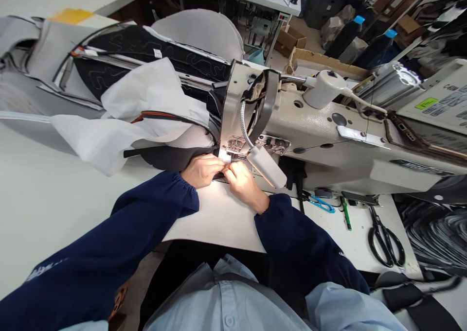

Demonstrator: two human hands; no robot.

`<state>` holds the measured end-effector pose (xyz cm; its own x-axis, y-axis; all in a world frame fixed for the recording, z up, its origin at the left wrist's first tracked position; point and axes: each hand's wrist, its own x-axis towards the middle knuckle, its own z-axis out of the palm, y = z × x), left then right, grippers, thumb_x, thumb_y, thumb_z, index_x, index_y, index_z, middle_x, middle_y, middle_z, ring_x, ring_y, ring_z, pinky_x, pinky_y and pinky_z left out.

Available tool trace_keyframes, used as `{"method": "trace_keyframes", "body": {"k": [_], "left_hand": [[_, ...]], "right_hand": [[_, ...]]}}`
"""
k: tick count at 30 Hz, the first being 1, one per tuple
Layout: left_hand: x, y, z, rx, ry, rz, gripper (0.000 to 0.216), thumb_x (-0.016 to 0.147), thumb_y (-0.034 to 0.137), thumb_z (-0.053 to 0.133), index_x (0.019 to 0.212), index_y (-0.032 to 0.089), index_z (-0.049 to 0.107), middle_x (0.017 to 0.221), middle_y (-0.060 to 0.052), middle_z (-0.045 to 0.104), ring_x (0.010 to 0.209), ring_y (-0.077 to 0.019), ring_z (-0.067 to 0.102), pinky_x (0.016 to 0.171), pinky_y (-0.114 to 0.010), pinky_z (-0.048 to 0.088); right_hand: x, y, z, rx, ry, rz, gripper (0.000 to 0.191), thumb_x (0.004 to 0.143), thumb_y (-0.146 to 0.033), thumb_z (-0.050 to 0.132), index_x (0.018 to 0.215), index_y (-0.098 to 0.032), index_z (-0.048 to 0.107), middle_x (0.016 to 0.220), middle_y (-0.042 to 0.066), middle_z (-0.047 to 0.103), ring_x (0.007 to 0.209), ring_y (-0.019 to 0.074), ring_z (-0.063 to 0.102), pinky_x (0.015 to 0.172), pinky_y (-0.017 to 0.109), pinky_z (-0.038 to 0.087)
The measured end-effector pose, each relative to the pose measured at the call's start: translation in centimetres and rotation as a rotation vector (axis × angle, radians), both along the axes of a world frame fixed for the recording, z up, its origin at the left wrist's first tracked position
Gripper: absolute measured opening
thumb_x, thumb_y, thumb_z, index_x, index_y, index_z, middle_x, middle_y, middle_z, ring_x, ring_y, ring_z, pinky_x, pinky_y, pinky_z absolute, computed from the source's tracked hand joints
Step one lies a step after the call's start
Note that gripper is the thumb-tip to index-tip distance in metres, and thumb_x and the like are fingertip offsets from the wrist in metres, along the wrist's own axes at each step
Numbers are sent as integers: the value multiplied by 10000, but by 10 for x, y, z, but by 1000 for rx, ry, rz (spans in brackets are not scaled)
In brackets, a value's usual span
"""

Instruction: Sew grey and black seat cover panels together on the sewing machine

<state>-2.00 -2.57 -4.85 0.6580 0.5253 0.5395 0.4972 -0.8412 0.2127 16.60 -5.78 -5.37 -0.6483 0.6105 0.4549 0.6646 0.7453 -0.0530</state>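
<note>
My left hand [202, 169] and my right hand [243, 184] meet under the head of a cream sewing machine [321, 136], right at the presser foot [233, 152]. Both hands have their fingers pinched together on the edge of black fabric [171, 157] lying at the needle. The machine's small lamp [266, 165] lights the fingers brightly, washing out what lies between the fingertips. The black fabric runs off to the left under a sheet of white lining [146, 112]. Dark blue sleeve covers wrap both forearms.
Grey and black quilted pieces [138, 44] pile up behind the white table [44, 200]. Black scissors [386, 241], a green pen [346, 214] and blue thread snips [321, 203] lie to the right. A control panel [441, 100] and cardboard boxes [321, 61] stand behind the machine.
</note>
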Motion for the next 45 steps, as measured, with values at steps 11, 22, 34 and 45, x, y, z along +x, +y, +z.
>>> {"method": "trace_keyframes", "body": {"k": [11,22,34,45], "left_hand": [[-5,3,3,23,81,-42,329,878,103,400,866,196,715,1002,-22,722,901,-145,620,813,-278,496],[-7,-1,13,64,173,-9,330,873,106,397,919,186,714,856,-60,702,915,-179,594,705,-302,437],[-12,10,8,86,136,-79,333,837,73,404,822,215,705,820,-24,703,847,-153,578,712,-300,415],[-5,45,5,207,135,-50,301,835,85,447,806,213,718,773,-29,681,769,-161,576,678,-290,399]], "right_hand": [[-2,-19,-2,5,-109,21,382,969,-79,256,922,-71,635,846,125,574,785,209,493,731,347,473],[-4,-36,1,-104,-81,-8,401,953,-53,224,1021,-39,619,938,152,568,891,233,490,856,374,492],[-10,-33,-3,-103,-121,-32,361,913,-17,268,901,-81,624,854,142,564,817,225,519,765,390,487],[-12,-15,-22,-140,16,-120,292,923,-173,391,1105,-78,600,1102,208,593,1070,297,545,954,476,451]]}}
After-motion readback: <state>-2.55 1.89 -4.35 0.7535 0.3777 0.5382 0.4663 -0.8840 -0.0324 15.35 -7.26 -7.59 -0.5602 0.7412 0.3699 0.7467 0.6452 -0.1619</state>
